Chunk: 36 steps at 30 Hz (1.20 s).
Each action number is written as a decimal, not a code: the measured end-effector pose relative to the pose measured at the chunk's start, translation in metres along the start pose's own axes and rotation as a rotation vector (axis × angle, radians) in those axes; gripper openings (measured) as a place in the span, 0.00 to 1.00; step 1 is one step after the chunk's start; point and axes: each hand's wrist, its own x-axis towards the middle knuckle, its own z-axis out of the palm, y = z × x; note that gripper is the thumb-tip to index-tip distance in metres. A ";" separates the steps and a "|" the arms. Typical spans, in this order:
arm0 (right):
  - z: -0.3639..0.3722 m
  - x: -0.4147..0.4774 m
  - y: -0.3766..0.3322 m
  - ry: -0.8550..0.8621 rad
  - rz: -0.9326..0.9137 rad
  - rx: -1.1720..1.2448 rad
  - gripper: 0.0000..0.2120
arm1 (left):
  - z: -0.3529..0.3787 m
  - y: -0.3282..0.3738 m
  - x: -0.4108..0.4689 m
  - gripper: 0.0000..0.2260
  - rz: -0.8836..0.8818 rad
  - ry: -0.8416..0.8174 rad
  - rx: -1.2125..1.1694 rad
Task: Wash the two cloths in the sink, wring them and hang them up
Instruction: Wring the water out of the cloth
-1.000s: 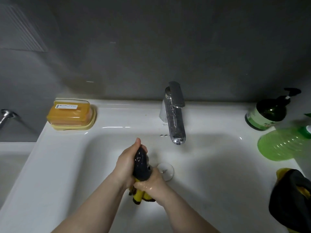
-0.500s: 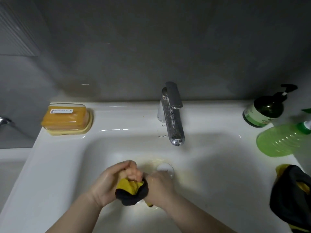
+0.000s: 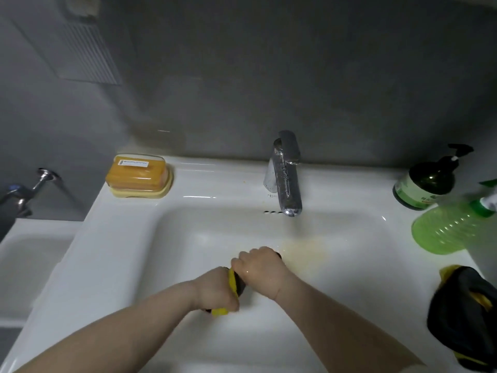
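Over the basin of the sink (image 3: 129, 265), toward its front edge, the left hand (image 3: 215, 292) and the right hand (image 3: 259, 273) each keep a closed grip on the rolled-up yellow-and-black cloth (image 3: 236, 283), with the fingers curled round it. The second cloth (image 3: 462, 313) lies bunched on the counter (image 3: 228, 179), at its right edge.

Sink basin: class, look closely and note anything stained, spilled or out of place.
A yellowish patch tints the white basin below the faucet, beside the right hand; possibly dye or dirty water from the cloth.
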 end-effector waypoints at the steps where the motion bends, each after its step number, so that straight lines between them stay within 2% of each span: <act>1: 0.001 0.001 -0.004 -0.151 0.023 0.065 0.13 | 0.002 0.002 0.004 0.11 -0.007 0.078 0.163; 3: 0.010 0.005 -0.011 -0.298 0.146 0.181 0.13 | 0.009 0.002 0.009 0.04 -0.018 0.243 0.457; 5: 0.016 0.006 -0.018 -0.355 0.274 0.259 0.13 | 0.014 -0.004 0.014 0.12 0.013 0.330 0.678; 7: 0.017 0.004 -0.022 -0.382 0.362 0.400 0.12 | 0.012 -0.008 0.016 0.10 0.101 0.373 0.784; 9: 0.016 0.001 -0.023 -0.375 0.416 0.521 0.12 | 0.007 -0.010 0.014 0.03 0.162 0.388 0.784; 11: 0.008 -0.007 -0.019 -0.327 0.428 0.656 0.09 | 0.003 -0.009 0.006 0.04 0.199 0.394 0.734; 13: -0.001 -0.019 -0.008 -0.275 0.425 0.917 0.10 | -0.003 -0.007 -0.005 0.06 0.248 0.420 0.681; 15: -0.013 -0.035 0.005 -0.321 0.358 1.217 0.14 | -0.011 -0.003 -0.018 0.11 0.325 0.441 0.666; 17: -0.024 -0.048 0.017 -0.429 0.229 1.437 0.13 | -0.016 0.000 -0.028 0.12 0.441 0.461 0.685; 19: -0.030 -0.055 0.022 -0.493 0.149 1.538 0.14 | -0.018 0.004 -0.038 0.12 0.527 0.476 0.713; 21: -0.029 -0.057 0.021 -0.489 0.141 1.640 0.21 | -0.022 0.011 -0.043 0.12 0.560 0.493 0.698; 23: -0.023 -0.058 0.015 -0.487 0.160 1.817 0.23 | -0.026 0.017 -0.047 0.13 0.573 0.537 0.675; 25: -0.019 -0.058 0.005 -0.505 0.162 2.012 0.17 | -0.029 0.017 -0.041 0.12 0.666 0.669 0.719; 26: -0.016 -0.058 0.000 -0.479 0.211 2.031 0.13 | -0.030 0.017 -0.037 0.11 0.671 0.724 0.722; 28: -0.014 -0.052 -0.006 -0.353 0.414 1.894 0.07 | -0.028 0.013 -0.027 0.15 0.520 0.649 0.658; 30: -0.011 -0.045 -0.005 -0.195 0.622 1.520 0.07 | -0.024 0.002 -0.014 0.28 0.269 0.511 0.605; 31: -0.011 -0.042 -0.003 -0.128 0.677 1.277 0.08 | -0.022 -0.004 -0.012 0.35 0.142 0.451 0.480; 32: -0.008 -0.040 0.000 -0.085 0.676 1.018 0.09 | -0.021 -0.010 -0.011 0.41 0.022 0.352 0.204; 33: -0.005 -0.041 0.001 -0.051 0.623 0.774 0.10 | -0.019 -0.015 -0.013 0.42 -0.068 0.207 -0.212; 34: -0.002 -0.042 0.003 0.032 0.521 0.545 0.13 | -0.018 -0.017 -0.015 0.39 -0.111 0.040 -0.680; 35: 0.002 -0.044 0.004 0.151 0.379 0.330 0.16 | -0.014 -0.017 -0.016 0.34 -0.126 -0.059 -1.052; 36: 0.008 -0.045 0.003 0.259 0.266 0.212 0.17 | -0.011 -0.017 -0.015 0.33 -0.142 -0.110 -1.280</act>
